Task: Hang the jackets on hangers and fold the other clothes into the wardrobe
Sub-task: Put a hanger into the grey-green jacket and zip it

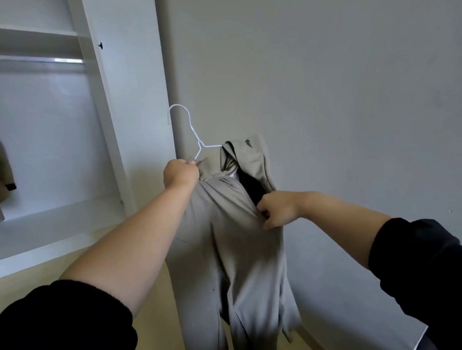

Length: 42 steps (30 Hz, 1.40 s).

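The left hand is clenched around the shoulder of a white wire hanger together with the grey jacket draped over it. The right hand grips a bunched fold of the jacket front, fingers curled tight. The jacket hangs below both fists, just right of the open wardrobe.

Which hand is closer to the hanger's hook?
Left. The left hand grips the jacket just below the hanger hook; the right hand pinches the jacket lower down, off to the right.
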Tool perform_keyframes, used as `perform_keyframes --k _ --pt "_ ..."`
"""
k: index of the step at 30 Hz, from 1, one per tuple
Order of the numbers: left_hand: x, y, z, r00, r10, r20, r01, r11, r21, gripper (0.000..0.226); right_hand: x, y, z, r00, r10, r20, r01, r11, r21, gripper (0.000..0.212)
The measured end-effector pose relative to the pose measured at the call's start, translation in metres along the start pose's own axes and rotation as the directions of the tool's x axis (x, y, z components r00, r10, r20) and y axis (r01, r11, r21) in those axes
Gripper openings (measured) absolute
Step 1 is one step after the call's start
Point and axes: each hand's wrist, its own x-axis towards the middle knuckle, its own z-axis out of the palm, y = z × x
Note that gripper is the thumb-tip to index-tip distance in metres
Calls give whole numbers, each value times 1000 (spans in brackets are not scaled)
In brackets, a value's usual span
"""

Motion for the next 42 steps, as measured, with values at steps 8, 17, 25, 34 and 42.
perform_keyframes --k 8,17,25,34,42 --pt "2 0 -12 951 311 -1 -304 931 204 37 -8 -13 -10 994 35 -104 24 858 513 31" --pt "0 0 -12 887 454 81 -461 876 142 23 16 25 -19 709 636 -305 -115 531 840 51" --pt "1 -7 -9 812 531 244 -582 770 260 19 15 3 -60 584 559 -589 221 589 777 36" --pt "7 -21 -9 866 475 159 -497 854 154 16 1 7 -79 856 373 -357 21 666 746 43" --pt "13 -11 -13 851 501 156 -516 852 84 18 -2 48 -52 761 416 -498 -122 846 520 12"
